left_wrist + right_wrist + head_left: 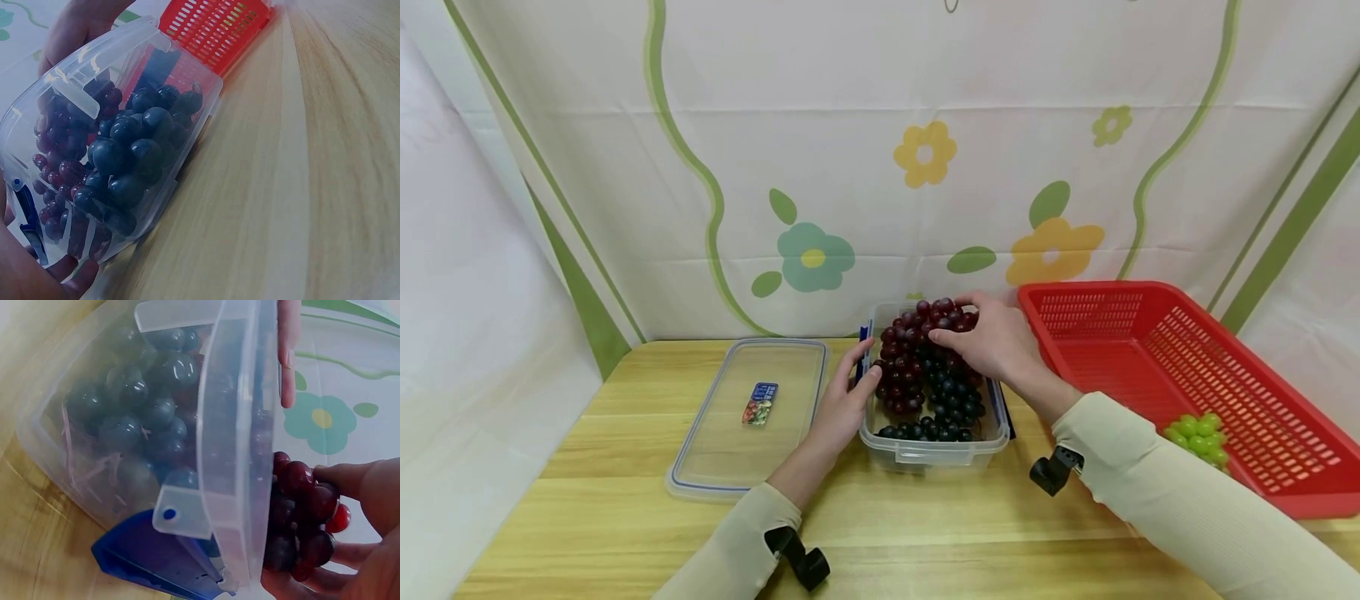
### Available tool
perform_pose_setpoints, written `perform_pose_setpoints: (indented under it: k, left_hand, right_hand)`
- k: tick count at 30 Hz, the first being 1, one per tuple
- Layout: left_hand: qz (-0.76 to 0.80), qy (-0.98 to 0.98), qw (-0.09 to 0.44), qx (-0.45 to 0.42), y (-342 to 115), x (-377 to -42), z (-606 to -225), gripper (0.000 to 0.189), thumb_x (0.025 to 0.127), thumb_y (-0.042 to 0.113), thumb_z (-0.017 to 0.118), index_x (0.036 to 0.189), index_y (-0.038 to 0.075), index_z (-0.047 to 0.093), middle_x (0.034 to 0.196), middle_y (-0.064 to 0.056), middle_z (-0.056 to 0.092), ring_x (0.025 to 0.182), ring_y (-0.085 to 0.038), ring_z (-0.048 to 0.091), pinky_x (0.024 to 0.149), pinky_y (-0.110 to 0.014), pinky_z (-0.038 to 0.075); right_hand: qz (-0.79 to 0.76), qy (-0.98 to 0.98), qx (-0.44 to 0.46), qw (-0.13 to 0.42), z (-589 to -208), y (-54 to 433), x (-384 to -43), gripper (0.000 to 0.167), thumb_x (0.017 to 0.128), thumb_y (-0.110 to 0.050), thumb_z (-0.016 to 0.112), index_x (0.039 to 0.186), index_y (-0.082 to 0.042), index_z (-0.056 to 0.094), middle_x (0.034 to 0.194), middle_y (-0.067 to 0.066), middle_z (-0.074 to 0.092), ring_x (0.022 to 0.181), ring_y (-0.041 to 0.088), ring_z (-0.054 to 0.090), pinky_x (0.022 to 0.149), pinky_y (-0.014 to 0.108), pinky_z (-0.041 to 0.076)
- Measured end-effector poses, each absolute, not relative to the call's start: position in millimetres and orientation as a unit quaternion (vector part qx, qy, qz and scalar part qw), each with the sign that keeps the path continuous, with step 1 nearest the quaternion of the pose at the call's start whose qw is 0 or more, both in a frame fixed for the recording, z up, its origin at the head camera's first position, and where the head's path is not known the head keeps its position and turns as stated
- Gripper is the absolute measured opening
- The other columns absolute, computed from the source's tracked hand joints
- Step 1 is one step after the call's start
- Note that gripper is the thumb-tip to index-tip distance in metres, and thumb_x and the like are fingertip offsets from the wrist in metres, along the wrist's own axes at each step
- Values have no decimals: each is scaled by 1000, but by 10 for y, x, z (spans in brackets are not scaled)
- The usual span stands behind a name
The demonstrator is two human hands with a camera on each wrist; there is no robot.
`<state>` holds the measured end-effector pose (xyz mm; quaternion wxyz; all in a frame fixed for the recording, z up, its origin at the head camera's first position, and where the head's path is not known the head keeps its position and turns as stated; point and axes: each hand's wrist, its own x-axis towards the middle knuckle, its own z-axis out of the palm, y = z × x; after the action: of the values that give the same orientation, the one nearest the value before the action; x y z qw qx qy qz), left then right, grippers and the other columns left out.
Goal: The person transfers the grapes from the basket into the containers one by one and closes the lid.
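Observation:
A clear plastic food container [936,454] with blue side latches holds a bunch of dark red grapes [901,367] and a bunch of black grapes [955,392]. My right hand [996,337] holds the red bunch at its far end, thumb on one side and fingers on the other. In the right wrist view, these red grapes [303,506] stand above the rim. My left hand [842,400] grips the container's left wall, thumb at the rim; in the left wrist view its fingertips [81,278] are at the container's lower side.
The container's flat lid [715,454], with a blue edge and a small label, lies on the wooden table [602,442] to the left. A red plastic basket [1097,350] on the right holds green grapes [1198,437]. A flowered curtain [865,150] hangs behind.

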<state>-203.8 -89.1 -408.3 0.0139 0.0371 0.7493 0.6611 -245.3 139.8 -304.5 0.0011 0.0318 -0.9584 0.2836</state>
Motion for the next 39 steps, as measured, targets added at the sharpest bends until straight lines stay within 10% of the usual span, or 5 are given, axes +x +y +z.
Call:
perform_pose_setpoints:
  k: [14, 21, 27, 33, 39]
  left_hand:
    - [664, 747, 18, 34, -892, -2048, -4092, 49, 113, 34, 49, 161, 38, 39, 179, 1, 20, 164, -39, 21, 127, -69, 28]
    - [664, 747, 20, 33, -892, -2047, -4093, 49, 113, 35, 49, 162, 39, 39, 179, 1, 19, 162, -40, 26, 122, -66, 37]
    - [659, 751, 19, 31, -886, -2049, -4091, 49, 113, 35, 50, 161, 39, 39, 178, 1, 20, 160, -39, 31, 115, -58, 43]
    - [660, 750, 18, 31, -881, -2052, -4090, 51, 113, 34, 50, 163, 35, 39, 179, 1, 20, 161, -40, 28, 118, -62, 41]
    - [665, 746, 18, 32, -891, -2064, -4110, 51, 114, 34, 49, 163, 34, 38, 179, 1, 20, 163, -39, 23, 125, -67, 33]
  right_hand:
    - [282, -949, 144, 14, -3055, 1499, -2570, 62, 96, -36, 79, 152, -21, 58, 153, 14, 61, 137, 42, 60, 106, 58, 55]
    - [238, -952, 194, -1, -3118, 1527, -2620, 57, 94, -35, 81, 148, -23, 64, 157, 15, 58, 94, 32, 70, 100, 53, 55]
    - [232, -959, 156, -31, -3139, 1538, -2644, 69, 93, -42, 82, 153, -18, 58, 159, 20, 55, 127, 40, 64, 104, 55, 55]
    - [234, -961, 138, -53, -3143, 1526, -2653, 77, 92, -46, 83, 158, -20, 53, 153, 22, 59, 64, 20, 48, 75, 39, 52]
    - [245, -957, 150, -33, -3105, 1542, -2643, 76, 93, -41, 82, 159, -22, 51, 156, 22, 57, 96, 33, 68, 90, 46, 55]
